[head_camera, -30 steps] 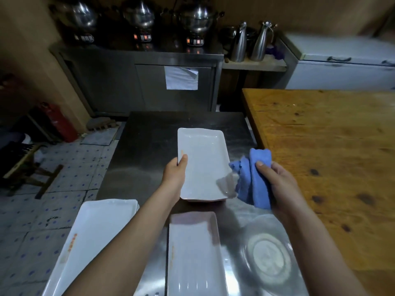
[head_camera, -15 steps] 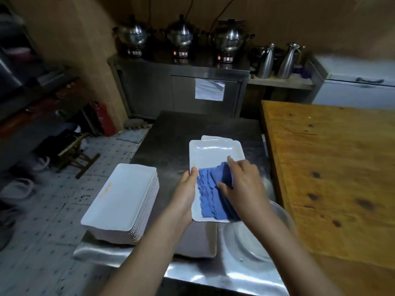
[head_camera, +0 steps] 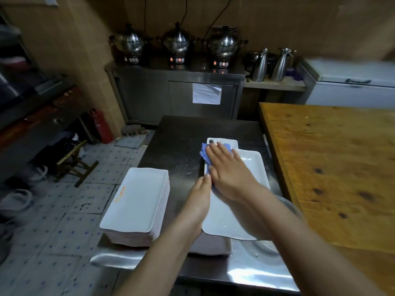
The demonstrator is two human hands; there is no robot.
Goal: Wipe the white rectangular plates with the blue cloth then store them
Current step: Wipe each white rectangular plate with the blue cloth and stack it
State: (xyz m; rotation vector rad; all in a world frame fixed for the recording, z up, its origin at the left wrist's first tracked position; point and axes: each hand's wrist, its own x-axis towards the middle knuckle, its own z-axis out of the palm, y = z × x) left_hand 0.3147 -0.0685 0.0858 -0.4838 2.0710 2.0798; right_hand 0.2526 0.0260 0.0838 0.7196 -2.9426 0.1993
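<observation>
Plate (head_camera: 252, 167) under wiping, held over steel table (head_camera: 181, 135), near end projecting above round metal basin (head_camera: 286, 212). Left hand (head_camera: 197, 201) pinching left rim; right hand (head_camera: 226, 167) pressed flat on blue cloth (head_camera: 203, 153) at far end. Finished stack (head_camera: 136, 201) left; another plate (head_camera: 222, 141) beyond. Likely risk: downward pressure at far end tipping plate out of one-sided pinch.

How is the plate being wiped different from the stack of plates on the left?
The plate being wiped is single and held at its edge by the left hand, with the right hand pressing the blue cloth on it. The stack of plates holds many and sits untouched. Both are white and rectangular.
</observation>
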